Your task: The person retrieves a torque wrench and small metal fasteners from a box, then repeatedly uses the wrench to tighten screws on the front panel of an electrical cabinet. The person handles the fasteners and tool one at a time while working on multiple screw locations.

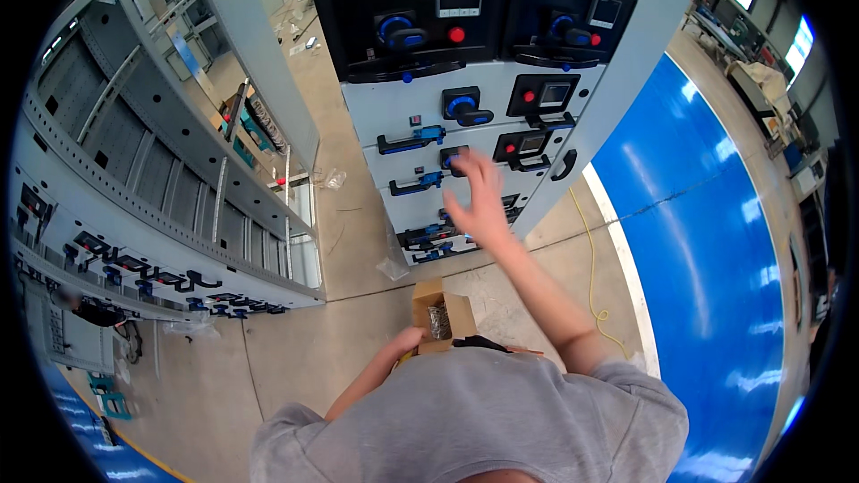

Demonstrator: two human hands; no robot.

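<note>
My right hand (480, 201) is stretched out to the front of a light grey switchgear cabinet (528, 255). Its thumb stands apart from its fingers, and I see nothing held in it. The fingertips overlap a black and blue rotary handle (450, 161); whether they touch it I cannot tell. Low in front of my body, my left hand (409, 340) grips the left side of an open cardboard box (461, 315). Small shiny metal pieces (438, 322) lie inside the box, too small to name.
An open metal cabinet frame (215, 206) stands at the left. Clear plastic scraps (391, 268) lie by the cabinet's foot. A yellow cord (591, 255) runs over the floor at the right, beside a blue floor strip (693, 215). Drawer handles (412, 140) jut from the cabinet front.
</note>
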